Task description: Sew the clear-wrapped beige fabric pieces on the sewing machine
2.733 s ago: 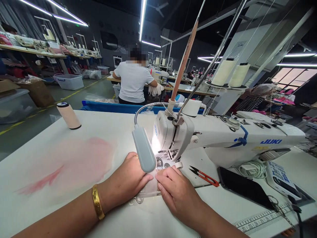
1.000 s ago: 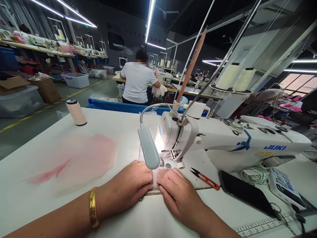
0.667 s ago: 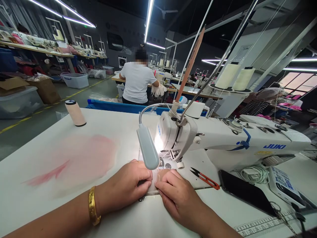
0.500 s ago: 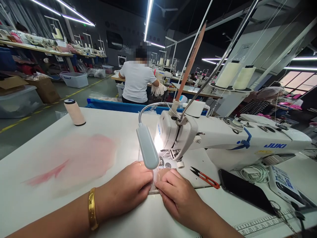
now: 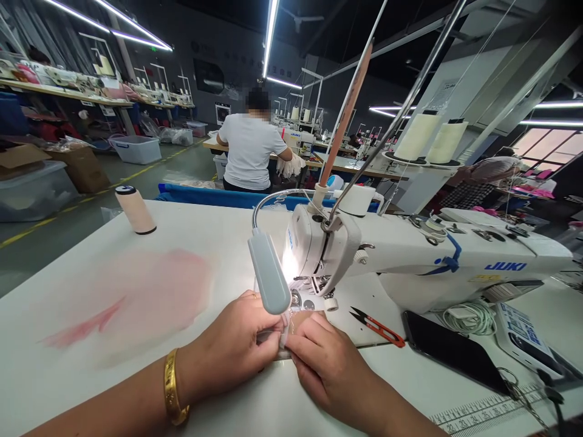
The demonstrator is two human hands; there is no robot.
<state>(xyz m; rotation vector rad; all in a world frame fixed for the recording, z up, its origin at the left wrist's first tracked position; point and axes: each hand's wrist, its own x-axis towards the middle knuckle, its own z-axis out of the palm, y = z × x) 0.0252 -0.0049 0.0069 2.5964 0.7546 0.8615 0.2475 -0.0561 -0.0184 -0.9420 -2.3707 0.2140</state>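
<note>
A white sewing machine (image 5: 310,243) stands over the table, its lit needle area partly covered by a grey-green lamp (image 5: 269,273). Just in front of the presser foot lies a small piece of light, sheer fabric (image 5: 285,331) with a tan part at its right. My left hand (image 5: 243,337), a gold bracelet at its wrist, pinches the fabric's left side. From the right, my right hand (image 5: 323,352) grips it with curled fingers, thumb and forefinger close to the left hand's fingertips. The fabric's far end is hidden by the lamp and fingers.
Red-handled thread snips (image 5: 378,326), a black phone (image 5: 455,351) and a coiled cable (image 5: 469,318) lie right of the hands. A peach thread cone (image 5: 136,210) stands at the back left. Beyond the table sits a person in a white shirt (image 5: 252,149).
My left hand has turned slightly and shifted a little left, with the sheer fabric now raised between the fingertips. My right hand has barely moved. The view has shifted slightly.
</note>
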